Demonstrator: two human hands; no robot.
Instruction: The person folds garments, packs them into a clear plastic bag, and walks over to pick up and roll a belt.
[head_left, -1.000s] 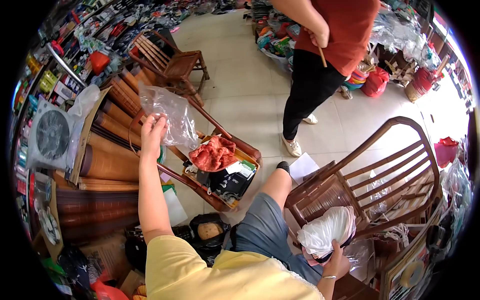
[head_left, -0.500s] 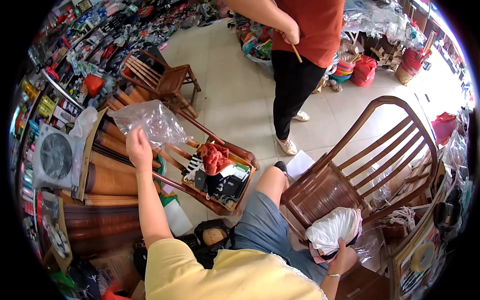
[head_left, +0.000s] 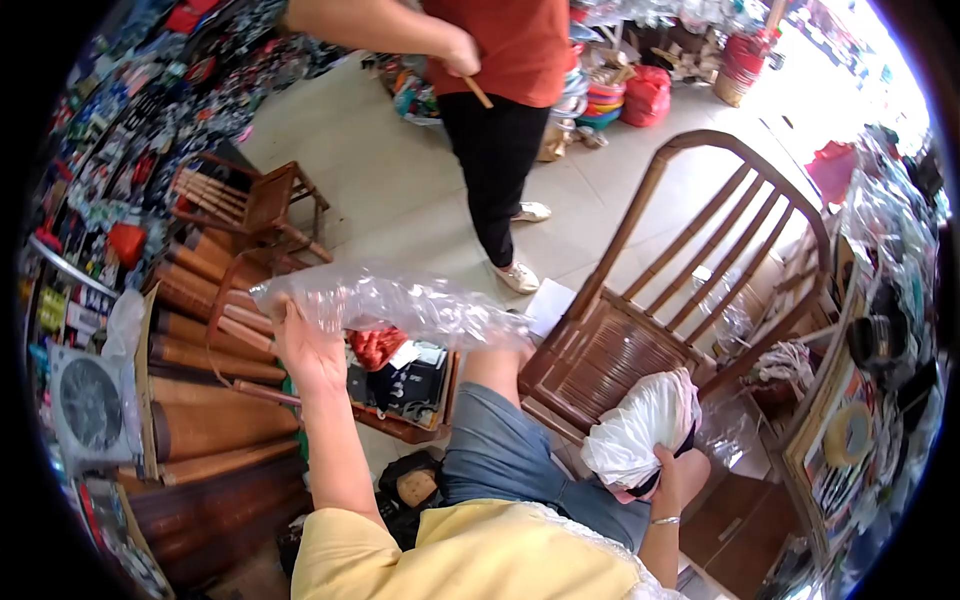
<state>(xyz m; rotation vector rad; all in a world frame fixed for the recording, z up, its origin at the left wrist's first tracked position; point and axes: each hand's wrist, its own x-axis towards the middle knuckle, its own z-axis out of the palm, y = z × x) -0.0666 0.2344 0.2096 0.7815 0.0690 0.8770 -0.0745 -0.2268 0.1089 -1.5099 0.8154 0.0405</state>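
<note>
My left hand (head_left: 308,350) is raised in front of me, its fingers pinched on one end of a clear plastic bag (head_left: 410,305). The bag stretches out to the right, partly covering a red cloth (head_left: 374,348) and black packaged items (head_left: 400,385) that lie in an open box on a chair seat. Low on the right, my right hand (head_left: 680,478) grips a bundle in white plastic (head_left: 636,430), with pink and dark fabric showing at its edges. That bundle rests by my knee, beside the seat of a brown wooden chair (head_left: 605,350).
A person in a red top (head_left: 505,50) stands ahead with a thin stick (head_left: 478,92) in hand. Rolled brown mats (head_left: 220,405) and a fan (head_left: 92,400) are at the left. A small wooden chair (head_left: 262,200) stands farther back. Crowded goods line both sides.
The clear bag has swung out from beside my left hand into a long stretch toward the right. My view has turned right. My right hand keeps its grip on the bundle.
</note>
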